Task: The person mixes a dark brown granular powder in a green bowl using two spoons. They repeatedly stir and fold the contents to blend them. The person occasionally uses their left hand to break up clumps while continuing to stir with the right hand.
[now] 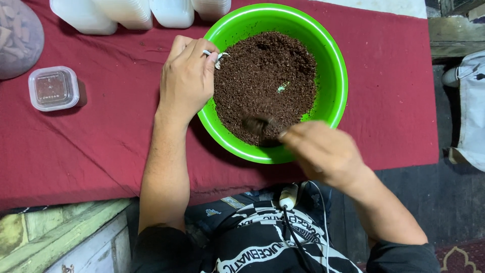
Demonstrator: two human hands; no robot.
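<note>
1. Bowl (337, 65): round, bright green plastic with a glossy rim. It stands on the red cloth (101, 136), toward the upper centre of the view, directly in front of the person.
2. Contents: dark brown, crumbly granular material (262, 76) fills most of the bowl. The surface is uneven, with one small pale green fleck near the middle.
3. Left hand (187, 81): rests on the bowl's left rim, fingers curled closed, pinching a small white item (218, 56) against the edge. What kind of item it is cannot be made out.
4. Right hand (323, 151): motion-blurred, positioned over the bowl's near rim, fingers closed around a dark spoon-like tool (257, 124) whose end sits in the brown material.
5. Surroundings: a small clear lidded container (53, 88) lies on the cloth well to the left of the bowl. A row of white plastic containers (136, 12) stands along the far edge of the cloth.
</note>
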